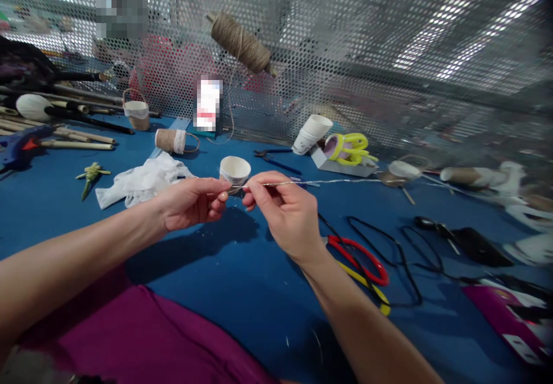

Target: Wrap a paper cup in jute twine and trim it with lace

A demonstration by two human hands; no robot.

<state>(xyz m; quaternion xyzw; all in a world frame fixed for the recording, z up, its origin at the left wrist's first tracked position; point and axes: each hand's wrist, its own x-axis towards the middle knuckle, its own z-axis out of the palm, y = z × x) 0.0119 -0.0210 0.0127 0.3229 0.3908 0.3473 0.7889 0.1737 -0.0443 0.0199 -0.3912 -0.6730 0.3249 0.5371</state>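
My left hand (194, 201) pinches one end of a thin twisted wire (337, 181) between thumb and fingertips. Just beside it, my right hand (285, 208) grips the same strand with thumb and index finger. The wire looks brownish between the hands and silvery where it trails off to the right. Behind the fingertips stands a paper cup (235, 168), its lower part partly hidden. White lace fabric (144, 178) lies crumpled beyond my left wrist.
Red-and-yellow-handled scissors (360, 260) and a black cord (400, 248) lie right of my right forearm. Small twine-wrapped baskets (171, 141), dark pliers (276, 159) and stacked paper cups (311, 133) stand farther back. A glue gun (26, 147) is at far left; a twine spool (241, 41) hangs on the mesh.
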